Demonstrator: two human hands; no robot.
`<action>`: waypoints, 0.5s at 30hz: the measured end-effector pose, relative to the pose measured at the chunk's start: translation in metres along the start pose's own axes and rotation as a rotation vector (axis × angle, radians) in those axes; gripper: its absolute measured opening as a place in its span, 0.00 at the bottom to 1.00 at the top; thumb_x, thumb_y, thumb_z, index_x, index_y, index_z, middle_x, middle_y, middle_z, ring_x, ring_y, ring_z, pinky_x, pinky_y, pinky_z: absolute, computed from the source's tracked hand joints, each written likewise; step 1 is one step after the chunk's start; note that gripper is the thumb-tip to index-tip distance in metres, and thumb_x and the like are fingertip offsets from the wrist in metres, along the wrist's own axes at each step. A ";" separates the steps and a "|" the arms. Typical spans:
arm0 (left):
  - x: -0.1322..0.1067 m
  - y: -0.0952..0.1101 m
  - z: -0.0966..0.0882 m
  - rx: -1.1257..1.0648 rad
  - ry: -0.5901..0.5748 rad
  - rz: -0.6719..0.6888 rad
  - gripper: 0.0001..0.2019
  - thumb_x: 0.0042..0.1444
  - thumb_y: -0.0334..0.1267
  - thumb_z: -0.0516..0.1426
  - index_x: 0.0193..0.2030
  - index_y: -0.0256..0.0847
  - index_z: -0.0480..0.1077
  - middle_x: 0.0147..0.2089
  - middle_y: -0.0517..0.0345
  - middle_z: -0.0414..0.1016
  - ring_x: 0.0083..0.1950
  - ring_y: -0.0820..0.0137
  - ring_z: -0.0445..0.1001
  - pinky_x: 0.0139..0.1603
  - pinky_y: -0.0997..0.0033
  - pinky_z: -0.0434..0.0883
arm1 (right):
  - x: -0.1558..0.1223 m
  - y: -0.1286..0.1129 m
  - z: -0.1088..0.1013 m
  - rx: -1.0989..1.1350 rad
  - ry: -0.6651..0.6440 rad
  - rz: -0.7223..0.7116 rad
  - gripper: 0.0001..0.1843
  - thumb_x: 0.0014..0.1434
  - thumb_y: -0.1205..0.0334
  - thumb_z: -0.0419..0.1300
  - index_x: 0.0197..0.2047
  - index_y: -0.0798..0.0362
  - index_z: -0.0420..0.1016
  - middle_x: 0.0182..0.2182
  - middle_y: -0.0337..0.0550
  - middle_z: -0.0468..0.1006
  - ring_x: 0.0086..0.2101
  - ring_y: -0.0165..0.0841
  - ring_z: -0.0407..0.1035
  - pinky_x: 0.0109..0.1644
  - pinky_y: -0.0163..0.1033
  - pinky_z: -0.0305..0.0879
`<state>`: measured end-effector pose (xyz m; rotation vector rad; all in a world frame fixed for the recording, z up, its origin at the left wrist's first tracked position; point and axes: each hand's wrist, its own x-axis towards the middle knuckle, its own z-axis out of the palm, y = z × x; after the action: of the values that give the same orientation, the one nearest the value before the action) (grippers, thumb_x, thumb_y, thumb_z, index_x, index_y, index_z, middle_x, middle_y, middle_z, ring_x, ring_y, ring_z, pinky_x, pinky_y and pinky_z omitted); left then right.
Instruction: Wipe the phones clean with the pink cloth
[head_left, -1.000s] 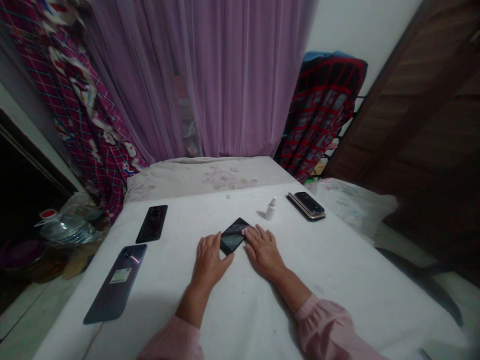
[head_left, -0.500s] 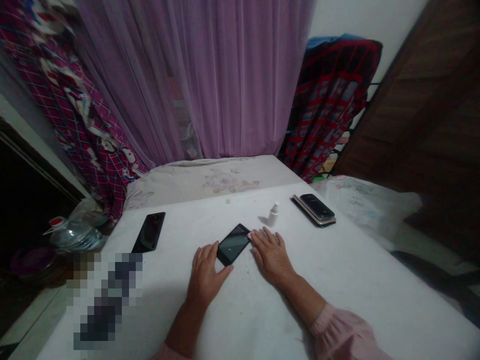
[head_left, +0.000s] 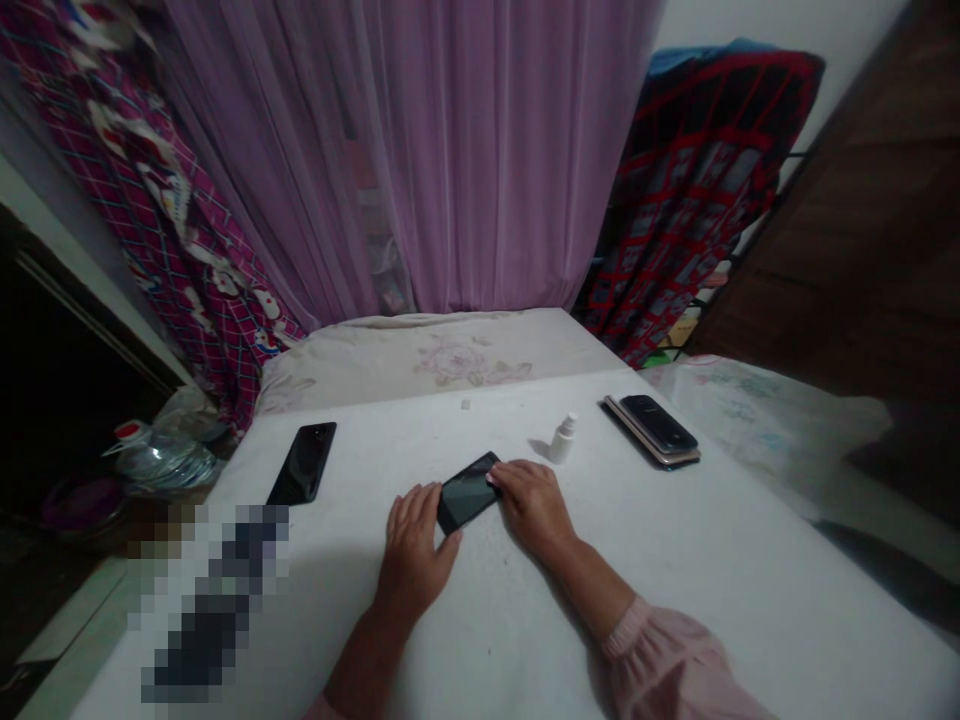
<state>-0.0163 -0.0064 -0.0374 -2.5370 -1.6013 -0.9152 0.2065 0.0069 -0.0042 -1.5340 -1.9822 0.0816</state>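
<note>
Clamping the smartphone's point(head_left: 465, 500) left edge, the left hand point(head_left: 412, 548) adjoined open cloth point(head_left: 495, 620); the right hand's point(head_left: 535, 508) grip was unclear.

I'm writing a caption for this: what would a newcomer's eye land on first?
First, the left hand and right hand at a dark phone, mid-scene on the white surface. Next, the purple curtain hanging in the background, and a stack of phones towards the surface's right edge, with a small white bottle standing to its left.
</note>
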 end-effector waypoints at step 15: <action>0.039 0.008 0.005 0.024 -0.142 0.035 0.26 0.63 0.49 0.53 0.65 0.41 0.61 0.66 0.44 0.66 0.69 0.52 0.59 0.68 0.42 0.54 | -0.014 0.004 0.000 0.232 0.064 -0.132 0.14 0.61 0.67 0.54 0.42 0.47 0.80 0.48 0.49 0.80 0.47 0.40 0.73 0.50 0.50 0.72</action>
<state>0.0042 0.0236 -0.0206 -2.6596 -1.5853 -0.7225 0.2118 -0.0040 -0.0116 -1.2417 -1.9437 0.1980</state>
